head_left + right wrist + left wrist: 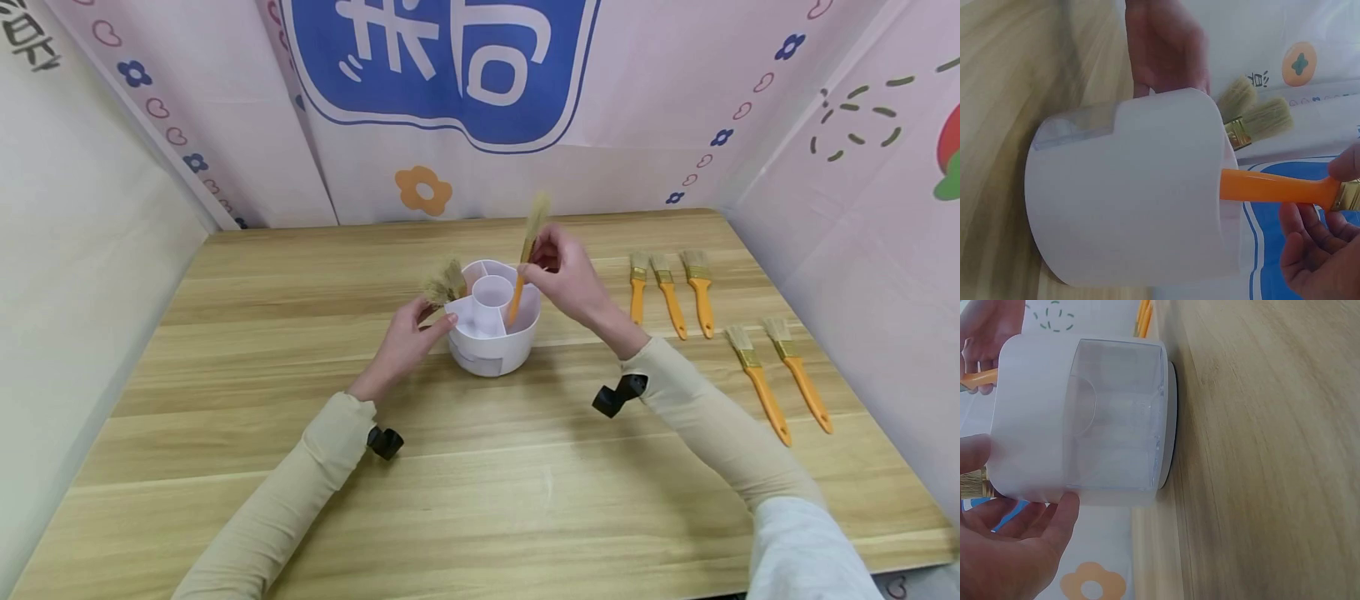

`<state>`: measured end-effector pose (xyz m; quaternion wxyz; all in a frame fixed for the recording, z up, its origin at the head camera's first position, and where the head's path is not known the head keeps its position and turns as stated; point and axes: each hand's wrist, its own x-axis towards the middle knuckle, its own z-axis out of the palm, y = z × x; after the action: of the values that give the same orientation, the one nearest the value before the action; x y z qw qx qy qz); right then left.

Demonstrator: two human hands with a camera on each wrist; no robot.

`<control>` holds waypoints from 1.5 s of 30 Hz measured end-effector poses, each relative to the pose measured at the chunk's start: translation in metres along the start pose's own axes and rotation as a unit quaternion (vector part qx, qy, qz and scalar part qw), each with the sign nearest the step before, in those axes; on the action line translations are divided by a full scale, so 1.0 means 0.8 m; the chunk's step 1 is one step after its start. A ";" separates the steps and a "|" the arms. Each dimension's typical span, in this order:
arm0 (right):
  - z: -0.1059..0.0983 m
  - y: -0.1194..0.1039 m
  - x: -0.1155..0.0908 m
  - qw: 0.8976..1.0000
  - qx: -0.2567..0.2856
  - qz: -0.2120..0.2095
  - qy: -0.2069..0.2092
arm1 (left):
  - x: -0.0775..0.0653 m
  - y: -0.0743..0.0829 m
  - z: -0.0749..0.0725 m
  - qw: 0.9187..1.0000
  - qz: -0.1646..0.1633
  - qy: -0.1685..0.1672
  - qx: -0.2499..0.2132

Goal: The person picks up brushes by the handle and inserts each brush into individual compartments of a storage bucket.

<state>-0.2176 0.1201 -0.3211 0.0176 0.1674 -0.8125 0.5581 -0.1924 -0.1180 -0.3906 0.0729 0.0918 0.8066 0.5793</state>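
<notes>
A round white divided organizer [491,354] stands upright on the wooden table. My left hand [405,340] holds it at its left side, thumb at the rim and fingers against the outer wall. In my right hand [567,279], a paintbrush [515,302] is pinched near its metal band, bristles up. In the right wrist view its orange handle [1272,186] dips past the rim; the handle's lower end is hidden there. Bristles of other brushes [1266,119] stick up from the organizer's left compartment, leaning outward, their handles mostly hidden.
To the right lie several loose orange-handled paintbrushes, three in a back row [667,287] and two nearer the front [780,379]. Printed sheets [622,167] rise behind the wooden table [480,517] and on both sides.
</notes>
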 end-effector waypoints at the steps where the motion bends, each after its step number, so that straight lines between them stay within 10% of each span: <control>1: 0.001 0.001 -0.001 1.000 -0.001 0.001 -0.003 | 0.000 0.000 0.000 1.000 0.001 0.000 -0.001; 28: 0.031 0.021 -0.026 0.998 -0.063 -0.018 -0.024 | 0.002 -0.002 0.001 1.000 -0.005 0.003 -0.006; 45: 0.040 0.024 -0.041 0.977 -0.204 -0.058 -0.003 | 0.002 -0.003 0.001 1.000 0.004 0.002 -0.006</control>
<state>-0.1871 0.1056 -0.3574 0.0813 0.2085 -0.8984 0.3779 -0.1942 -0.1176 -0.3933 0.0689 0.0935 0.8029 0.5847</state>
